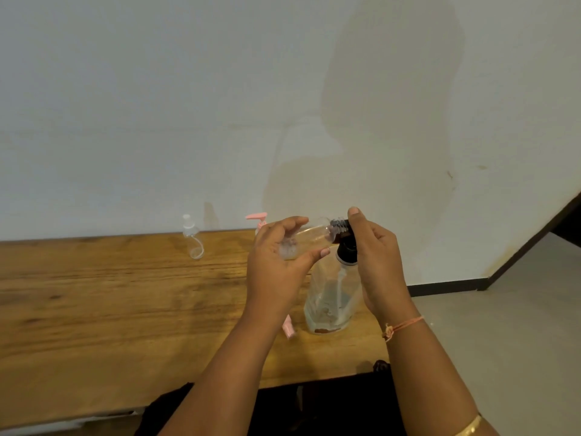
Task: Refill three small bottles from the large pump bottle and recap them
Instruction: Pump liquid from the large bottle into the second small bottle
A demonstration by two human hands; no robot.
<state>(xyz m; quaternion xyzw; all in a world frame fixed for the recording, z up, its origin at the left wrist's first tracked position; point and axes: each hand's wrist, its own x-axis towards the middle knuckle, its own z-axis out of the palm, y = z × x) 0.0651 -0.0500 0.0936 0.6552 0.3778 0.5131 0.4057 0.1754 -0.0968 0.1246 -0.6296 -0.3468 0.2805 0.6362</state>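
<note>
Centre of frame: a small clear plastic bottle (311,236) held on its side above the surface, its neck pointing right and meeting the ribbed black pump head (344,239) of the large pump bottle (333,297). The left hand (276,259) takes the base end in a loose grip, thumb beneath and fingers curved over the top. The base is blurred and partly hidden by the palm. The right hand (377,259) curls round the pump head from the right, thumb raised above it. Whether the nozzle enters the neck cannot be made out.

The large bottle, clear-walled with a dip tube inside, stands upright on the wooden surface (110,294) just below both hands. A pink pump top (256,217) shows above the left hand, its bottle hidden. A pink piece (287,330) lies beside the large bottle's base, partly covered by the left forearm. Left of centre, well apart, stands a second clear bottle (192,239) with a white cap. A pink thread bracelet (404,325) circles the right wrist.
</note>
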